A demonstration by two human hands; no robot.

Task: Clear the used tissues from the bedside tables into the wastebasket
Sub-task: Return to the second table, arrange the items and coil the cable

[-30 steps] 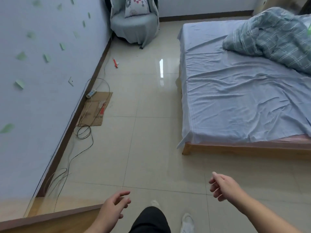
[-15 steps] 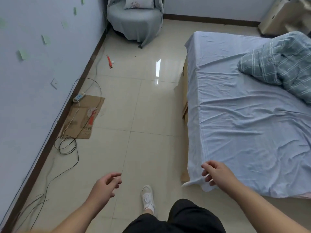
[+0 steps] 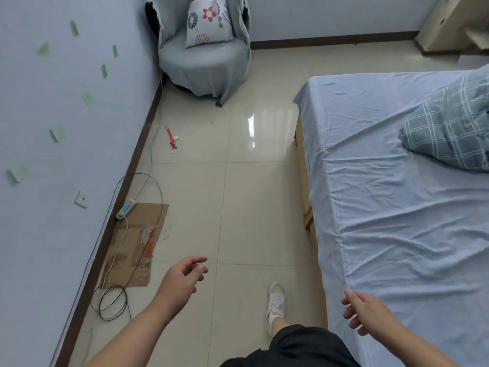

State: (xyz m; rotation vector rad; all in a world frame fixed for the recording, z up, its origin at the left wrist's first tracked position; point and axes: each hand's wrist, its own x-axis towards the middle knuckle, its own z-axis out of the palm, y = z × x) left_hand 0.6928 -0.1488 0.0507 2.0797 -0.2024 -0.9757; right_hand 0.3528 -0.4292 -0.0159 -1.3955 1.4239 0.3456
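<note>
A: Which way do the used tissues lie from the person's hands?

B: None can be made out, nor any bedside worktop or wastebasket. A pale wooden piece of furniture point(image 3: 444, 25) stands beyond the far end of the bed, ahead and to the right. Whether it is a bedside worktop cannot be told.

A: And the 2 hands?

B: Both hold nothing. The left hand point(image 3: 182, 276) hangs over the beige tiled floor point(image 3: 251, 207), fingers point(image 3: 197, 260) loosely curled. The right hand point(image 3: 367, 313) is at the near edge of the bed with the light blue sheet point(image 3: 397, 207), fingers slack and parted.

A: Which is nearer?

B: Probably the right, if that furniture is the goal.

A: Room to move?

B: A clear lane runs ahead between bed and wall. The flat brown cardboard sheet point(image 3: 137, 247) and coiled black cable point(image 3: 111, 303) keep to the wall side.
</note>
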